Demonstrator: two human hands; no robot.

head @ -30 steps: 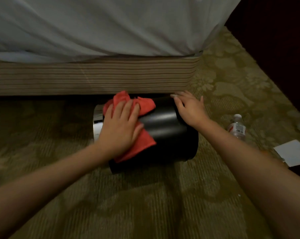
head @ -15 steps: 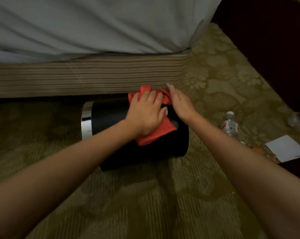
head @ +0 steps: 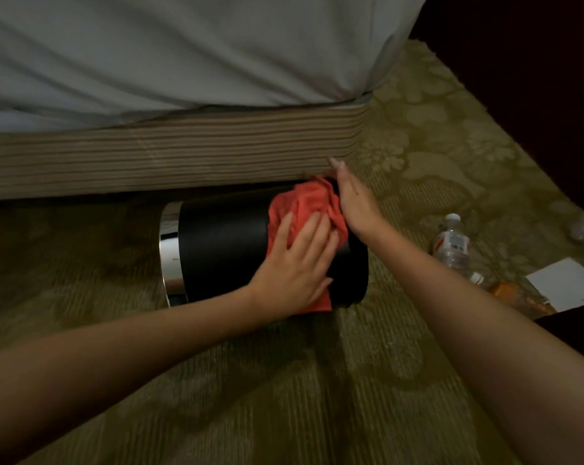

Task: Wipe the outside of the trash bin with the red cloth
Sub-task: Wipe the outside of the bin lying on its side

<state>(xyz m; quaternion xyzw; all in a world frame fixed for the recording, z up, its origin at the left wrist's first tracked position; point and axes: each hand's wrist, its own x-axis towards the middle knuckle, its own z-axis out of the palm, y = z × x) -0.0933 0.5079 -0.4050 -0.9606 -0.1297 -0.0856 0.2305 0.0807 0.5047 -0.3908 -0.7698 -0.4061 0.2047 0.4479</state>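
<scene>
1. Since a second ago, the left hand [head: 297, 263] and the red cloth [head: 300, 203] travel from the chrome-rim end of the trash bin [head: 223, 243] to its base end. They stop right beside the right hand [head: 354, 199], which turns from lying over the top to standing on edge.
2. The trash bin lies on its side on the carpet [head: 283, 397], under both hands and just in front of the striped bed base [head: 183, 156]. Its chrome rim points away to the left of the left hand.
3. The stroke probably works best with even palm pressure along the bin's full length.
4. The cloth is bunched on its far side, so spreading it would likely cover more wall per pass.
5. The underside looks unreachable as the bin lies, so the right hand would need to roll the bin, while also stopping it from drifting.
6. The left hand is palm down with straight, spread fingers, pressing the cloth flat and gripping nothing.
7. The right hand is also released. Its fingers are straight and together, and it seems braced at the base end, touching the cloth's bunched edge.
</scene>
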